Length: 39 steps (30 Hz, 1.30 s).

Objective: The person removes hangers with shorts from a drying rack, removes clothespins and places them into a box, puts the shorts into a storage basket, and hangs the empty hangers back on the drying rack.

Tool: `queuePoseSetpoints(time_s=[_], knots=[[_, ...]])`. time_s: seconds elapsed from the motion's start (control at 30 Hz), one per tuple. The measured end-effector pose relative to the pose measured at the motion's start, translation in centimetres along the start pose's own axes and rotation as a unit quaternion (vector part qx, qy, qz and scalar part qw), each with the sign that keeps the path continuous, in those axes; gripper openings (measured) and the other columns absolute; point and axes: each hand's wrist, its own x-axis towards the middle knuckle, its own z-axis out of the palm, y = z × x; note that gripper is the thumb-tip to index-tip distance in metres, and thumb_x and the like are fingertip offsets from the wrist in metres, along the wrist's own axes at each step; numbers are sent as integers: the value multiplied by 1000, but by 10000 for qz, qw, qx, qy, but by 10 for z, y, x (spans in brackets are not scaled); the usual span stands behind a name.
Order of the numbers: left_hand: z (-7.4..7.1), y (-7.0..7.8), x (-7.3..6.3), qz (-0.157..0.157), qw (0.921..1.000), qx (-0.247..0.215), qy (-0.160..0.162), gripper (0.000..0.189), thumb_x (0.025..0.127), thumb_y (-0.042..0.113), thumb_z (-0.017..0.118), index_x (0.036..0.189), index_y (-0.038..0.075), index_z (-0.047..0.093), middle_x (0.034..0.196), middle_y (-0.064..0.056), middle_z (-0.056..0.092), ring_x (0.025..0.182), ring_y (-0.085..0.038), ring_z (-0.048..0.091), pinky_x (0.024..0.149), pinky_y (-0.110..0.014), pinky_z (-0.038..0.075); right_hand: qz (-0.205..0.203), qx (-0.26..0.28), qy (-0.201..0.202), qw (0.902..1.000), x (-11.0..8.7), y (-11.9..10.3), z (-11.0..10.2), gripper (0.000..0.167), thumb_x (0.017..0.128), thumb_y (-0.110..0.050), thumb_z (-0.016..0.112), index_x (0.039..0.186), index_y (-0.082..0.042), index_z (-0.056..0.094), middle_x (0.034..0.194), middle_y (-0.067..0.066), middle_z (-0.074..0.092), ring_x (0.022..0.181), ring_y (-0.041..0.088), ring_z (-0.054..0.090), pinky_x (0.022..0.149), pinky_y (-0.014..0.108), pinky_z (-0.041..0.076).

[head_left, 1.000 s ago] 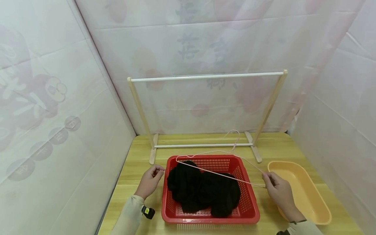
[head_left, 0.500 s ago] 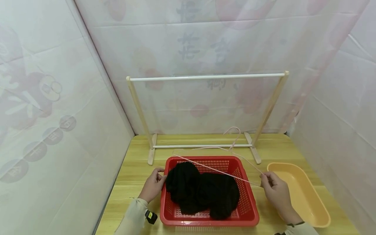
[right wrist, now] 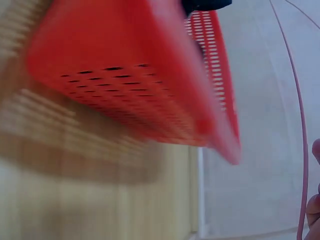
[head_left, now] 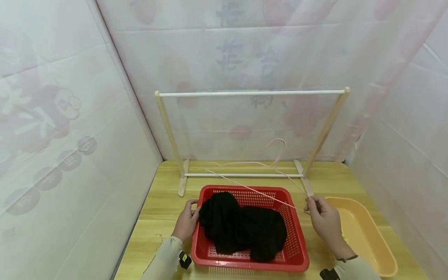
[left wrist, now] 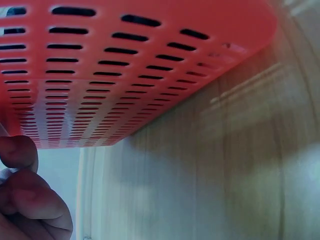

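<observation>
My right hand pinches one end of a thin pink clothes hanger, above the right rim of a red perforated basket. The hanger's hook points up towards the back; the right wrist view shows its pink wire beside my fingertips. Crumpled black cloth lies in the basket; its kind cannot be told. At the basket's left rim, my left hand grips the edge with thumb and fingers. In the left wrist view, curled fingers show by the perforated wall.
A rack with white bars and wooden posts stands at the table's back. To the right lies a yellow tray, partly behind my right hand. The wooden table is enclosed by printed fabric walls.
My left hand has moved right onto the basket's rim. My right hand has raised the hanger and shifted it slightly left and away from me. The black cloth stays in the basket.
</observation>
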Motion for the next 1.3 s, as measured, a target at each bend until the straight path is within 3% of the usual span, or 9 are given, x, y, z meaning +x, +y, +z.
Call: queuePoseSetpoints(time_s=[0.13, 0.37, 0.5, 0.63, 0.77, 0.97, 1.1, 1.2, 1.3], knots=[[1, -2, -2, -32, 10000, 25, 21, 48, 110, 39, 50, 146, 9, 44, 91, -8, 74, 71, -16, 72, 62, -32, 60, -377, -40, 70, 9993, 29, -13, -1, 10, 102, -3, 62, 98, -1, 71, 75, 4, 68, 47, 2, 42, 41, 18, 34], [2, 2, 1, -9, 10000, -77, -12, 46, 110, 38, 49, 145, 8, 44, 86, -8, 72, 70, -17, 71, 62, -32, 60, -1107, -379, 372, 9924, 108, -47, -2, 15, 102, -9, 62, 93, -1, 72, 74, 7, 69, 49, -1, 40, 46, 17, 32], [3, 1, 3, 49, 9999, -90, -1, 45, 111, 37, 48, 144, 6, 44, 86, -8, 73, 69, -17, 72, 61, -32, 60, -1295, -558, 398, 9892, 146, -64, -1, 19, 103, -11, 61, 97, 1, 74, 77, 11, 71, 51, 0, 42, 48, 17, 32], [4, 0, 2, 54, 10000, -77, 19, 44, 111, 35, 49, 142, 3, 45, 87, -10, 72, 68, -17, 71, 60, -33, 60, -1255, -873, 325, 9877, 169, -73, 2, 22, 105, -16, 59, 94, -2, 73, 76, 10, 71, 51, 1, 42, 48, 19, 30], [3, -1, 1, -9, 10000, -51, 13, 43, 111, 34, 48, 142, 4, 45, 87, -10, 72, 69, -17, 71, 60, -31, 59, -1230, -998, 78, 9873, 178, -76, 5, 21, 105, -16, 60, 92, -5, 72, 75, 8, 71, 48, 5, 43, 46, 22, 30], [4, -1, 0, -21, 10000, -19, -4, 42, 112, 32, 48, 142, 4, 45, 88, -10, 73, 70, -16, 71, 61, -31, 59, -1202, -801, -640, 9874, 172, -68, 10, 19, 106, -17, 59, 95, -7, 72, 75, 4, 70, 48, 6, 43, 47, 25, 33], [4, 0, 1, 1, 10000, -50, 0, 42, 111, 33, 48, 141, 3, 46, 88, -10, 73, 69, -16, 71, 60, -31, 59, -1094, -763, -832, 9876, 169, -62, 12, 21, 106, -18, 58, 114, -5, 72, 97, 12, 75, 41, 15, 42, 42, 29, 35], [5, 0, 3, 59, 9999, -79, 23, 43, 111, 33, 48, 141, 3, 46, 87, -10, 73, 69, -17, 71, 60, -32, 59, -876, -707, -744, 9909, 162, -58, 11, 36, 104, -14, 57, 137, 1, 61, 128, 23, 67, 73, 35, 65, 67, 44, 54], [6, 0, 2, 33, 10000, -90, 1, 44, 111, 35, 47, 142, 3, 46, 87, -9, 72, 69, -16, 71, 61, -32, 59, -470, -448, -430, 9970, 143, -53, 7, 46, 101, -8, 55, 144, 6, 50, 139, 29, 55, 116, 48, 56, 97, 60, 45]])
